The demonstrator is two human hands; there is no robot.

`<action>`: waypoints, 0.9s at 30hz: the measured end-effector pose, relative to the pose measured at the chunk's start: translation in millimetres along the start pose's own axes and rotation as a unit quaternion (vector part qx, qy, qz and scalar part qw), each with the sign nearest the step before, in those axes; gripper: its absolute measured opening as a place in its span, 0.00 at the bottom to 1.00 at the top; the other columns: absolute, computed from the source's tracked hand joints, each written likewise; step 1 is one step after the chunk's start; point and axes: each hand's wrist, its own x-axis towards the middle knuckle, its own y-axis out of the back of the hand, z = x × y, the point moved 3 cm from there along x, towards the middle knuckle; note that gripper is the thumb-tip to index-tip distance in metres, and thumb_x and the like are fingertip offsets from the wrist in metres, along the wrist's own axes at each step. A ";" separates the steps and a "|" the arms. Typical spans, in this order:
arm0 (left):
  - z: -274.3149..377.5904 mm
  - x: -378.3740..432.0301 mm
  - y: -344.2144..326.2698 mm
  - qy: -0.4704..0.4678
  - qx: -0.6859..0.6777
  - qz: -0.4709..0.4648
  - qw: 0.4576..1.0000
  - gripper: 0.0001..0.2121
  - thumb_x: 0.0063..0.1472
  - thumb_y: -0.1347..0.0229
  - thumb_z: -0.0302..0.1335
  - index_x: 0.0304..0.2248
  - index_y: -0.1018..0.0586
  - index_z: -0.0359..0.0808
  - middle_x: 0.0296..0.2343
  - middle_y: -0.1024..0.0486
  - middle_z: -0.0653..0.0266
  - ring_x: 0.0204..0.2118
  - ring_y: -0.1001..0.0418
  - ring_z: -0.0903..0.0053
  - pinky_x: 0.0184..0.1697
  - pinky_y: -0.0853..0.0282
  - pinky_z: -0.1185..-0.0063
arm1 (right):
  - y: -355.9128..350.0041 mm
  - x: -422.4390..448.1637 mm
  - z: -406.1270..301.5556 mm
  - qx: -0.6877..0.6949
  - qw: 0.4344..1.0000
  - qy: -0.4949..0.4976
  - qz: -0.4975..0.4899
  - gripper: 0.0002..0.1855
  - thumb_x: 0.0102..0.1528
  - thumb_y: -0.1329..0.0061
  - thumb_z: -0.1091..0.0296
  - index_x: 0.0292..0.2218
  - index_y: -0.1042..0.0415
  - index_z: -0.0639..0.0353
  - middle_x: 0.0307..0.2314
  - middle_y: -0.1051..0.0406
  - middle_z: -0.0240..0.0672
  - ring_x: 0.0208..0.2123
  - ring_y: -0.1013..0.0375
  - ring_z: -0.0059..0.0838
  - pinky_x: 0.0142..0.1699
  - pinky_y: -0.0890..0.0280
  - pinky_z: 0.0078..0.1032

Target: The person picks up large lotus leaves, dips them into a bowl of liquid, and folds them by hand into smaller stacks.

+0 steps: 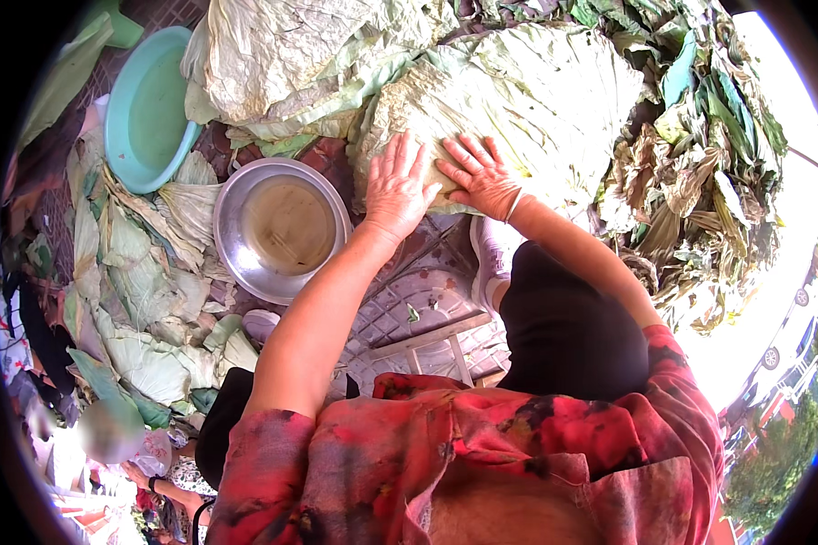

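Observation:
A broad stack of large, pale, dried leaves (552,102), possibly lotus leaves, lies spread out before me. My left hand (397,187) rests palm down on its near left edge with the fingers slightly spread. Just to the right, my right hand (487,178) presses flat on the same stack, fingers apart and a thin band at its wrist. Neither hand grips anything. Beside my left forearm stands a metal basin (341,211) holding murky brownish water (290,225). Another pile of wrinkled pale leaves (266,61) adjoins the stack at the upper left.
A turquoise plastic basin (117,129) with liquid stands at the far left. Loose greenish leaves (143,293) cover the ground there, and a heap of curled drier leaves (688,170) lies right. A wooden frame (431,337) sits between my feet. Another person's arm (170,489) shows lower left.

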 end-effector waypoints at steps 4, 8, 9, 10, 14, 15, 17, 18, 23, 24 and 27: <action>-44.5 11.9 -47.0 0.043 0.019 -0.055 0.997 0.31 0.47 0.51 0.43 0.49 0.45 0.39 0.51 0.56 0.61 0.53 0.57 0.70 0.51 0.58 0.72 | -7.4 3.1 3.4 -0.011 1.000 0.012 -0.021 0.34 0.38 0.54 0.47 0.48 0.46 0.42 0.51 0.57 0.30 0.54 0.60 0.33 0.54 0.66 0.41; -50.5 20.5 -62.4 0.069 0.025 -0.150 0.986 0.32 0.48 0.54 0.46 0.51 0.50 0.44 0.53 0.62 0.69 0.55 0.63 0.76 0.53 0.62 0.72 | -12.1 2.5 8.5 -0.035 0.998 0.003 -0.055 0.34 0.40 0.57 0.44 0.48 0.47 0.40 0.51 0.58 0.28 0.54 0.61 0.32 0.54 0.66 0.41; -51.1 26.4 -60.1 0.067 0.027 -0.152 0.986 0.33 0.48 0.54 0.47 0.51 0.50 0.44 0.53 0.63 0.69 0.55 0.63 0.76 0.53 0.62 0.72 | -12.4 5.3 12.7 -0.047 0.997 0.000 -0.061 0.34 0.40 0.58 0.43 0.49 0.48 0.40 0.52 0.58 0.28 0.54 0.61 0.32 0.54 0.66 0.40; -49.3 26.9 -55.4 0.060 0.014 -0.118 0.991 0.30 0.47 0.52 0.44 0.49 0.45 0.43 0.51 0.57 0.67 0.54 0.58 0.75 0.51 0.58 0.71 | -14.3 3.9 13.3 -0.039 0.998 -0.002 -0.057 0.34 0.40 0.58 0.43 0.49 0.48 0.39 0.52 0.58 0.27 0.54 0.62 0.31 0.54 0.67 0.40; -36.8 42.7 -35.0 0.046 0.039 -0.044 0.997 0.19 0.45 0.48 0.36 0.38 0.33 0.38 0.42 0.40 0.62 0.45 0.42 0.68 0.44 0.46 0.71 | -21.1 -2.8 18.4 -0.030 0.998 -0.016 -0.061 0.34 0.40 0.57 0.43 0.49 0.48 0.39 0.52 0.59 0.27 0.54 0.63 0.30 0.54 0.68 0.41; -33.8 48.8 -22.0 0.052 0.024 -0.009 0.998 0.19 0.46 0.49 0.35 0.38 0.32 0.38 0.42 0.39 0.62 0.45 0.42 0.69 0.44 0.45 0.73 | -20.5 -2.1 18.4 -0.029 0.998 -0.015 -0.062 0.34 0.40 0.57 0.43 0.49 0.48 0.38 0.52 0.59 0.27 0.55 0.64 0.30 0.54 0.68 0.41; -54.0 47.3 -32.9 0.051 0.025 -0.040 0.998 0.18 0.46 0.50 0.34 0.38 0.33 0.37 0.43 0.40 0.64 0.46 0.43 0.70 0.44 0.44 0.73 | -16.9 2.0 14.9 -0.037 0.996 -0.006 -0.075 0.33 0.40 0.59 0.43 0.49 0.48 0.38 0.52 0.60 0.27 0.55 0.64 0.31 0.54 0.70 0.40; -56.0 48.4 -30.4 0.022 0.033 -0.034 0.999 0.17 0.47 0.51 0.33 0.37 0.32 0.36 0.42 0.38 0.63 0.44 0.40 0.70 0.43 0.43 0.74 | -17.9 2.1 14.6 -0.037 0.996 -0.009 -0.076 0.33 0.41 0.59 0.43 0.49 0.48 0.39 0.52 0.60 0.27 0.55 0.64 0.31 0.54 0.70 0.40; -86.6 44.8 6.9 0.067 -0.086 -0.117 0.987 0.14 0.49 0.52 0.33 0.35 0.30 0.37 0.34 0.33 0.60 0.36 0.34 0.65 0.39 0.38 0.76 | -16.6 8.6 11.9 -0.036 0.994 0.001 -0.106 0.32 0.42 0.58 0.45 0.49 0.48 0.41 0.52 0.60 0.28 0.55 0.65 0.32 0.54 0.70 0.40; -92.6 37.0 30.2 0.008 -0.096 -0.104 0.990 0.13 0.49 0.52 0.33 0.35 0.30 0.36 0.33 0.33 0.60 0.36 0.34 0.65 0.38 0.38 0.76 | -14.7 9.1 8.3 -0.026 0.994 -0.006 -0.102 0.31 0.43 0.58 0.47 0.48 0.47 0.42 0.52 0.60 0.28 0.55 0.65 0.32 0.54 0.69 0.39; -114.5 -2.3 118.1 -0.043 -0.054 -0.129 0.989 0.12 0.49 0.53 0.31 0.34 0.31 0.35 0.33 0.33 0.60 0.35 0.34 0.66 0.37 0.38 0.75 | -5.1 10.0 8.1 -0.029 0.992 -0.038 -0.121 0.32 0.41 0.55 0.51 0.48 0.46 0.42 0.52 0.58 0.28 0.54 0.62 0.31 0.54 0.67 0.39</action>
